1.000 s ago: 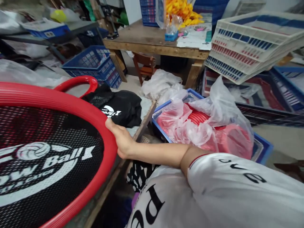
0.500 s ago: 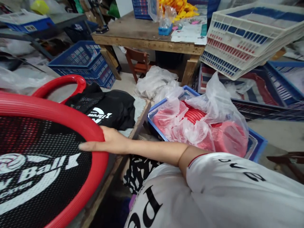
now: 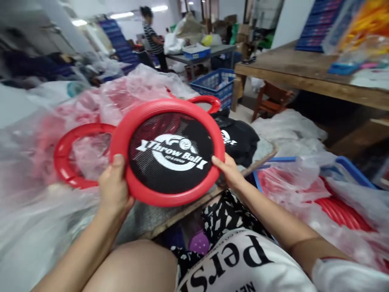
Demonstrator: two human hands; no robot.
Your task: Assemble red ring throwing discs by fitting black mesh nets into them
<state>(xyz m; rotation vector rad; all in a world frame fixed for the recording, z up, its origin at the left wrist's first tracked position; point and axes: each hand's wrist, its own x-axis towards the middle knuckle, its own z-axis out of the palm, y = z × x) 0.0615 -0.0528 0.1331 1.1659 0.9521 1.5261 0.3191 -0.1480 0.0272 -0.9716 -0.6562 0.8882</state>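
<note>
Over the table (image 3: 265, 151), a red-rimmed Throw Ball mesh disc (image 3: 170, 182) is held up, tilted, its printed face toward the wearer. The left hand (image 3: 113, 188) grasps one side of the rim and the right hand (image 3: 230, 172) the opposite side, each with its thumb in front and its other fingers mostly hidden. Just left lies a red ring (image 3: 61, 160) among crumpled plastic bags (image 3: 27, 170); black printed fabric (image 3: 244, 140) lies behind the right hand.
</note>
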